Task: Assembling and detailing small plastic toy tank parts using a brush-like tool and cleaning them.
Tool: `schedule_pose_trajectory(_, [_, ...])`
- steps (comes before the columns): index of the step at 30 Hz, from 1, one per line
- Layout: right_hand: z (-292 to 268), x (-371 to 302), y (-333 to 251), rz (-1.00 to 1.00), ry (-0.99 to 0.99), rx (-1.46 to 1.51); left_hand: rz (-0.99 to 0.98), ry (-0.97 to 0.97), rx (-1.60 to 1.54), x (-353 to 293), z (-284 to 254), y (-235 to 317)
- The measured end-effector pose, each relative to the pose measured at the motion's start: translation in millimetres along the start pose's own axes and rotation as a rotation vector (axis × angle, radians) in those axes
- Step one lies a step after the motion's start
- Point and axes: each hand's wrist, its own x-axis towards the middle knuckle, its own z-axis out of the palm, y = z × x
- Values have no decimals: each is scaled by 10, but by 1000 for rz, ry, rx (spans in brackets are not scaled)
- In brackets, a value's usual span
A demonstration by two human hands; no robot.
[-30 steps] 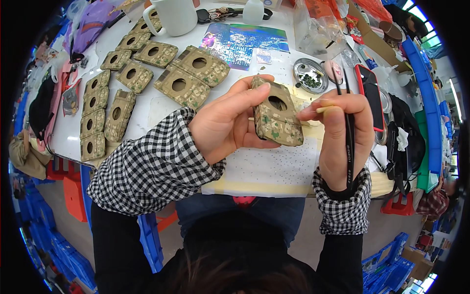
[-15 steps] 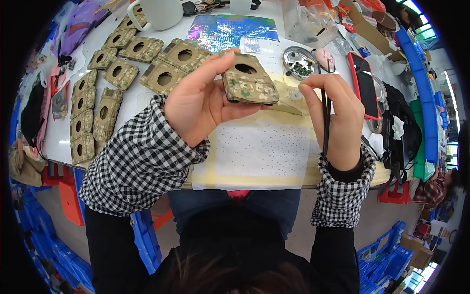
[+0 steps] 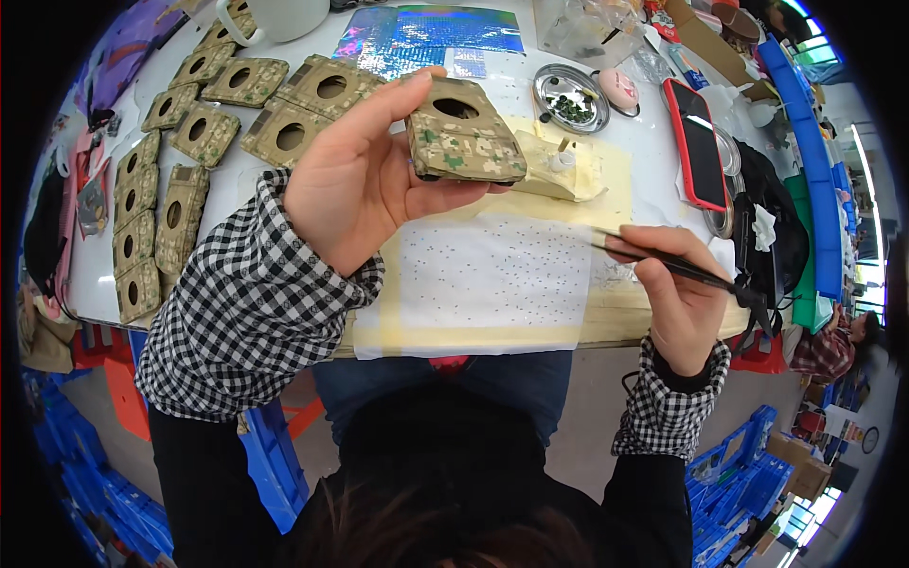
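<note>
My left hand (image 3: 346, 185) grips a camouflage toy tank hull (image 3: 469, 147) by its edges, raised above the table. A round hole is in the hull's top. My right hand (image 3: 686, 298) is closed around black tweezers (image 3: 699, 273), whose tips point left over the right edge of a white sheet (image 3: 483, 284). Tiny dark specks lie scattered across that sheet. Just beyond it, a small white nozzle-like piece (image 3: 562, 161) stands on a yellowish block (image 3: 540, 180). Whether the tweezers hold anything is too small to tell.
Several more camouflage hulls (image 3: 204, 133) lie at the left. At the back are a white mug (image 3: 289, 21) and a shiny holographic sheet (image 3: 426, 33). A round tin of dark green bits (image 3: 571, 99) and a red-cased phone (image 3: 696, 142) lie to the right.
My right hand has moved away from the white piece on the block, down and to the right. The tweezers have swung from upright to nearly level. My left hand still holds the hull.
</note>
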Motion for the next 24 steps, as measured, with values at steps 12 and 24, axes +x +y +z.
schedule_pose_trajectory(12, [155,87,244,276,14,259,-12,35,12,22,11,-21])
schedule_pose_trajectory(24, [194,97,270,268,0,231,-10,31,40,8,9,-24])
